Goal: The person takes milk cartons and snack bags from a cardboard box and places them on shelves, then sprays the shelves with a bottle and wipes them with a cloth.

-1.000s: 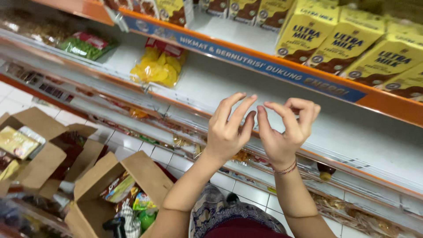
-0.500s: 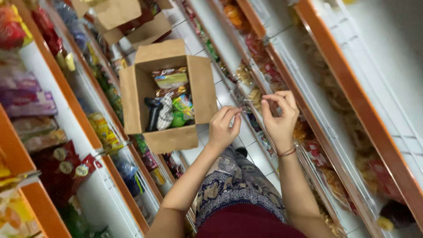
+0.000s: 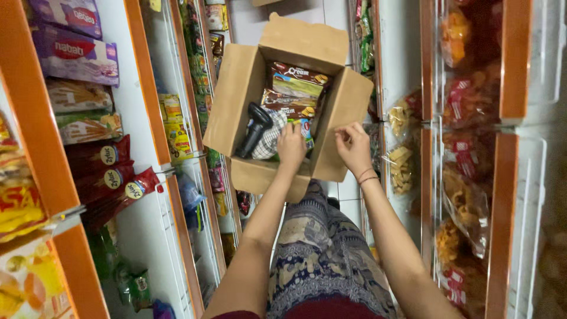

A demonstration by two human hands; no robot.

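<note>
Left hand (image 3: 291,146): reaching down into an open cardboard box (image 3: 236,94), fingers curled over the packets inside; whether it grips one cannot be told. Right hand (image 3: 353,147): just beside the left, over the box's near right corner, fingers bent and loosely parted, holding nothing visible; two thin bracelets (image 3: 367,176) at the wrist.

Box: directly under and ahead of both hands, flaps folded out, standing on a pale tiled floor (image 3: 348,204).

Contents, ahead of the left hand: brown snack packets (image 3: 295,88), stacked flat. Left of the left hand: a black handheld scanner (image 3: 255,125) lying on a checked cloth (image 3: 269,142), touching the packets.

Below the hands: patterned trousers (image 3: 322,254) on the person's lap.

Far left of the left hand: orange-edged shelves (image 3: 147,88) with purple biscuit packs (image 3: 74,53), red packets (image 3: 112,180) and yellow bags (image 3: 20,207).

Right of the right hand: a second orange-edged rack (image 3: 508,171) with clear bags of crackers (image 3: 401,168) and red-labelled chip bags (image 3: 466,153).
</note>
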